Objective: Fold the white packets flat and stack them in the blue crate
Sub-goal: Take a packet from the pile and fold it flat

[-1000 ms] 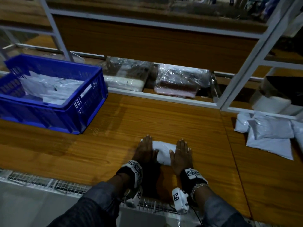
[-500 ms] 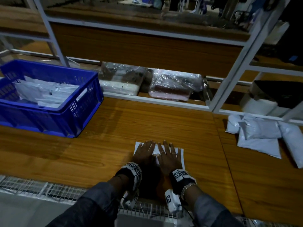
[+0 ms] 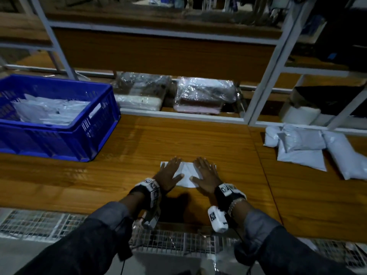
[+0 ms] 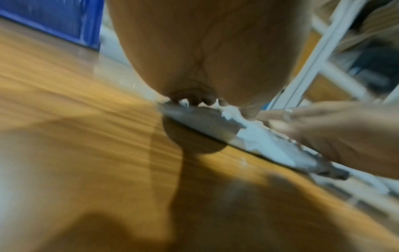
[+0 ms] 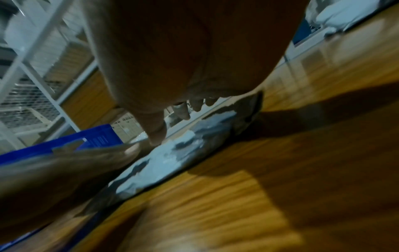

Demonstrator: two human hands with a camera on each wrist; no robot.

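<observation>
A white packet (image 3: 186,175) lies flat on the wooden table near its front edge. My left hand (image 3: 171,172) presses on its left half with straight, spread fingers. On the right half my right hand (image 3: 204,174) lies flat in the same way. The wrist views show the packet (image 4: 257,134) (image 5: 164,163) thin under both palms. The blue crate (image 3: 93,135) stands at the far left of the table and holds several flattened white packets (image 3: 47,112). A pile of unfolded white packets (image 3: 305,149) lies at the far right.
Plastic-wrapped bundles (image 3: 204,96) sit on the low shelf behind the table, framed by white metal uprights (image 3: 264,80). A wire grille (image 3: 39,223) runs along the table's front edge. Bare wood (image 3: 158,139) lies between the crate and the packet pile.
The packet went from a bunched fold between my hands to lying spread flat. My hands came together on it, then slid apart to its left and right halves.
</observation>
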